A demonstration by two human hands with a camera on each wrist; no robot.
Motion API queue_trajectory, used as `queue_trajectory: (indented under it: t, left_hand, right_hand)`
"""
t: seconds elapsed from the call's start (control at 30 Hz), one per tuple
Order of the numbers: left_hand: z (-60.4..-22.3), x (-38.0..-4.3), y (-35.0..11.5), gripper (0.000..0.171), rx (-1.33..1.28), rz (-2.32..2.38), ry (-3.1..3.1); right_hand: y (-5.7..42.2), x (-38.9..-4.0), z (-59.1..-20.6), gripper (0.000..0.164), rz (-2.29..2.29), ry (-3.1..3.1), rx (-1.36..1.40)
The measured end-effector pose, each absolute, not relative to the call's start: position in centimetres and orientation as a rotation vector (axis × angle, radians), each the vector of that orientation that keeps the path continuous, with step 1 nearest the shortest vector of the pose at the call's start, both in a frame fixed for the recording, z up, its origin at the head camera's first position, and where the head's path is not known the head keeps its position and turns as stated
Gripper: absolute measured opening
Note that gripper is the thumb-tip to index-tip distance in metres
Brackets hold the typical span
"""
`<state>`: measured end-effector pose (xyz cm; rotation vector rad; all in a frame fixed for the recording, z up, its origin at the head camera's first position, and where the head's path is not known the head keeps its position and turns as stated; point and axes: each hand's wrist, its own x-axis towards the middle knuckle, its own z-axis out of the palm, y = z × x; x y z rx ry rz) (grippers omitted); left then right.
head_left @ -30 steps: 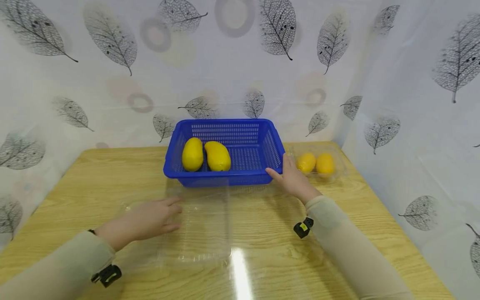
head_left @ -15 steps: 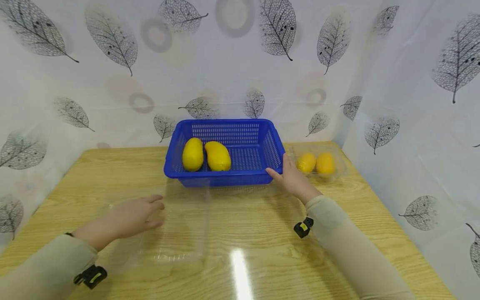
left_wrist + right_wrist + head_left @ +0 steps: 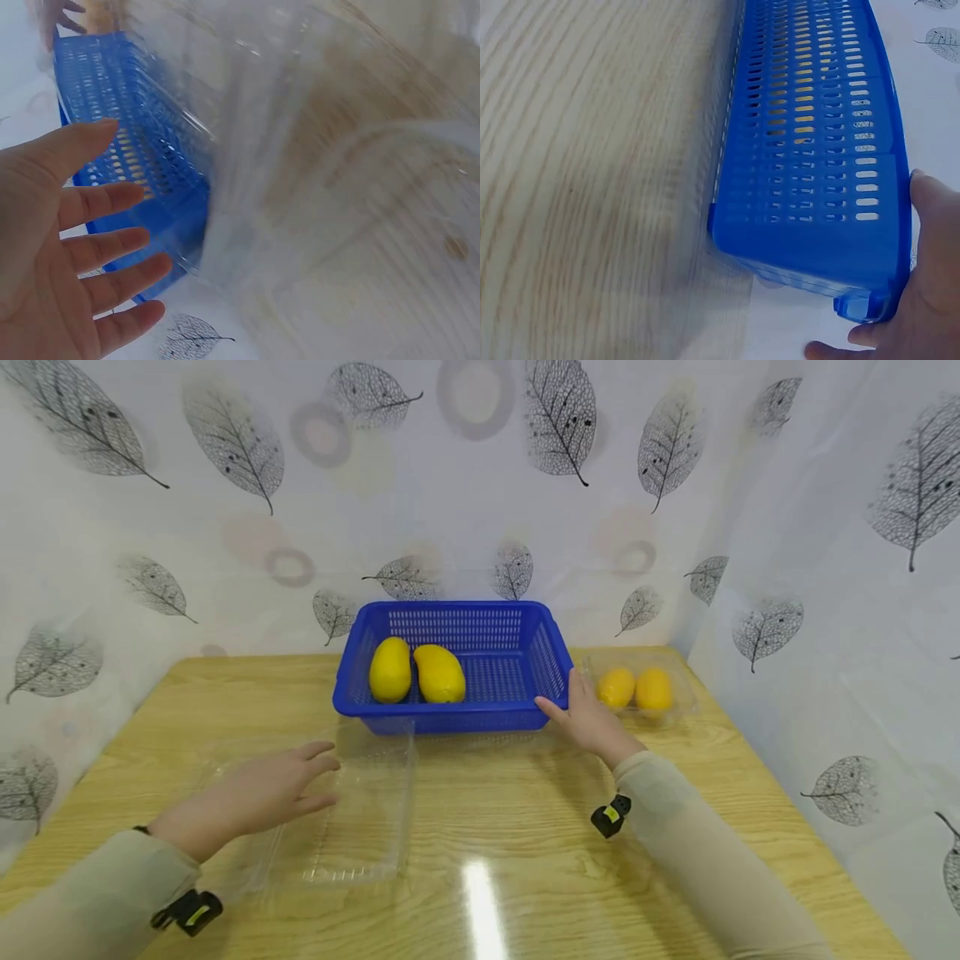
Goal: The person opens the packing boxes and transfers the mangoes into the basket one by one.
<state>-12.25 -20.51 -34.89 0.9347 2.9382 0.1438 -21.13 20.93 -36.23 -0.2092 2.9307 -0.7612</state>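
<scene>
My left hand [image 3: 258, 797] is over a clear plastic box [image 3: 360, 835] lying on the table, its fingers spread and extended. In the left wrist view, the left palm [image 3: 37, 262] and fingers show nothing between them. A blue perforated basket [image 3: 457, 718] stands behind the box, with two yellow mangoes [image 3: 390, 670] in its left half. My right hand [image 3: 592, 718] holds the basket's front right corner, thumb on the front rim and fingers along the right side. The right wrist view has the thumb of the right hand [image 3: 930, 277] at the rim.
Two small orange-yellow fruits [image 3: 654, 690] sit in another clear plastic box [image 3: 678, 693], right of the basket near the table's back corner. A leaf-patterned white curtain [image 3: 457, 518] borders the wooden table [image 3: 525, 827] at the back and sides.
My left hand and the clear box have shifted left from one second ago, mostly in the first half-second. The left fingers are more spread. The right hand and basket have stayed put.
</scene>
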Motion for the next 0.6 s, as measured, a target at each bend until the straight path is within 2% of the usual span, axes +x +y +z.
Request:
queue_trajectory:
  t: [0.2,0.4,0.5,0.6]
  left_hand:
    - [-34.0,-10.6,-18.5,0.047,1.006,0.289,2.924]
    - [-32.8,-9.2,-15.8,0.046,1.1,0.48,2.891]
    - [-32.3,-8.7,-14.3,0.042,1.147,0.539,2.888]
    - [-31.9,-8.1,-12.8,0.038,1.163,0.638,2.871]
  right_hand:
    - [23.5,-21.8,-35.8,0.076,-0.932,2.899,-0.381]
    - [27.8,-22.8,-35.0,0.057,-0.717,3.043,-0.365]
    - [29.5,-23.1,-35.2,0.056,-0.617,3.058,-0.328]
    - [30.7,-23.2,-35.5,0.063,-0.57,3.045,-0.291]
